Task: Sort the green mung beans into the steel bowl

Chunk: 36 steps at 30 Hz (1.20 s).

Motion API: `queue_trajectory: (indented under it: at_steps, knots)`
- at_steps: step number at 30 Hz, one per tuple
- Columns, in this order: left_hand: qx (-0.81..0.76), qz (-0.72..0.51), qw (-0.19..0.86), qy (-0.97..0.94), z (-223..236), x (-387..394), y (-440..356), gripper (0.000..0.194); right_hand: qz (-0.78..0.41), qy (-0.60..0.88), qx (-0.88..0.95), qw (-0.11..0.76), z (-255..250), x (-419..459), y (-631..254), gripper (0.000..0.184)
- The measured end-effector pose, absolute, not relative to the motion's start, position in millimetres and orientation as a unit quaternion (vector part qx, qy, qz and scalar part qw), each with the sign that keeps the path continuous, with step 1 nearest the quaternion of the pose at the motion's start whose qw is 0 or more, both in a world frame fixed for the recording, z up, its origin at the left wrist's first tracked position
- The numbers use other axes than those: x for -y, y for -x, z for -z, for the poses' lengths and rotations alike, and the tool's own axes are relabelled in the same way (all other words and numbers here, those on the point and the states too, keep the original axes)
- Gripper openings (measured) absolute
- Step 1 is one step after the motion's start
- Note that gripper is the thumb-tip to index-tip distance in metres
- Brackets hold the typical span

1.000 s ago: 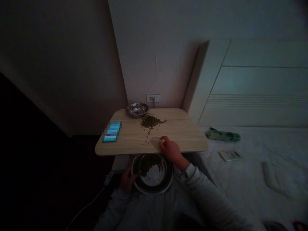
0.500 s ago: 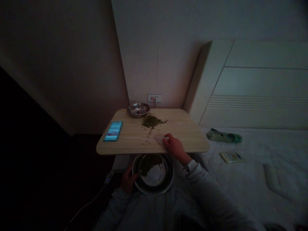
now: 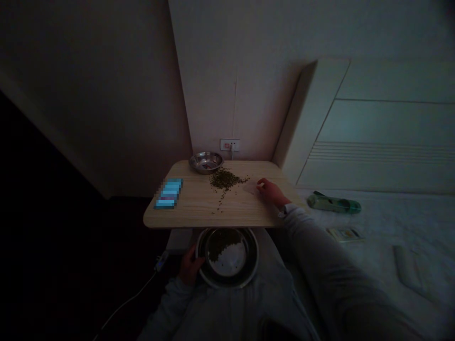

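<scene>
My left hand (image 3: pixel 190 269) grips the rim of a large steel bowl (image 3: pixel 227 256) held below the front edge of a small wooden table (image 3: pixel 199 208); the bowl holds green beans and some white grains. My right hand (image 3: pixel 270 192) rests on the table's right side with its fingers closed on a small pale card (image 3: pixel 250 188), just right of a pile of green beans (image 3: pixel 223 180). A few loose beans trail toward the front edge.
A smaller steel bowl (image 3: pixel 205 162) sits at the table's back by a wall socket (image 3: pixel 229 144). A blue object (image 3: pixel 168 193) lies on the table's left. On the white bed to the right lie a green tool (image 3: pixel 333 203) and a phone (image 3: pixel 344 233).
My right hand has moved with the pale card from the table's front edge back and to the right, beside the bean pile. The left hand and large bowl have stayed put.
</scene>
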State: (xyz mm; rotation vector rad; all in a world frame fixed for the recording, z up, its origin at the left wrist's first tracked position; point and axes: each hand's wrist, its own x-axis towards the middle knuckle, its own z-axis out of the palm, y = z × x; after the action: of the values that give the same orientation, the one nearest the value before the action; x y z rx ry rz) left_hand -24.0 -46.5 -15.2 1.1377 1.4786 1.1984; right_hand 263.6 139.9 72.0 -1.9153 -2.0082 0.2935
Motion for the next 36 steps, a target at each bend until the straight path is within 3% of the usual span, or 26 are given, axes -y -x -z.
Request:
queue_trajectory:
  at_steps: [8,15,20,24,31,36]
  knots:
    - [-0.58,-0.483,0.468,-0.461,19,45,26,0.044,-0.086,0.669,0.707,0.213,-76,-162,-268,0.022]
    - [-0.588,-0.493,0.464,-0.442,20,46,25,0.049,-0.157,0.598,0.721,0.314,-75,-147,-271,0.017]
    - [-0.595,-0.49,0.459,-0.443,19,47,25,0.052,-0.141,0.617,0.699,0.333,-87,-140,-291,0.017]
    - [-0.598,-0.496,0.448,-0.443,17,47,24,0.049,-0.109,0.629,0.715,0.285,-92,-130,-300,0.016]
    - [-0.603,-0.498,0.45,-0.432,9,48,21,0.045,0.019,0.598,0.793,0.116,-83,-95,-276,0.019]
    - [-0.605,-0.501,0.456,-0.419,10,47,21,0.046,0.08,0.596,0.796,0.064,-83,-105,-267,0.022]
